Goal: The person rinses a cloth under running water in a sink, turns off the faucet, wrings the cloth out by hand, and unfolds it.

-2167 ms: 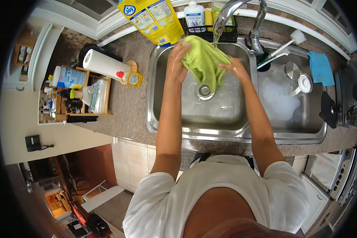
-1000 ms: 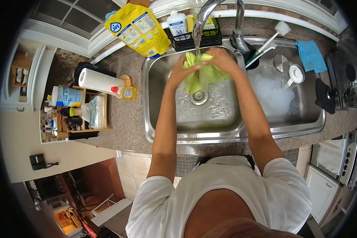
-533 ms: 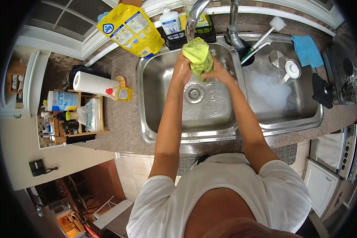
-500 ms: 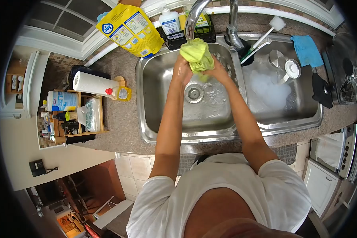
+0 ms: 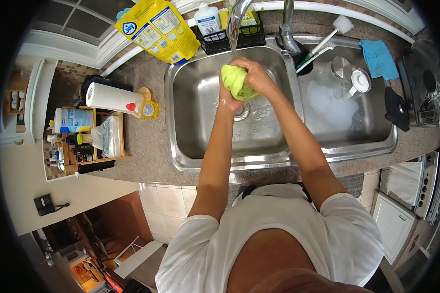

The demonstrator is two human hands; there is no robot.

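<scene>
A bunched lime-green cloth (image 5: 233, 80) is held between both hands over the left sink basin (image 5: 193, 117). My left hand (image 5: 228, 99) grips it from below and the left. On the right side, my right hand (image 5: 257, 75) wraps over the cloth with bent fingers. Water runs from the chrome faucet (image 5: 239, 17) just above the hands. Beneath the hands, the drain (image 5: 242, 112) is partly covered by them.
The right basin (image 5: 371, 134) holds suds (image 5: 330, 107), a white-lidded container (image 5: 361, 81) and a metal cup. A long-handled brush (image 5: 327, 41) leans at its back left. A blue cloth (image 5: 379, 58) lies on the right rim. A yellow Joy pouch (image 5: 159, 31) stands behind the left basin.
The cloth has gone from loosely spread to a tighter, twisted bundle. My right hand has moved up and over it, while my left hand has come slightly lower.
</scene>
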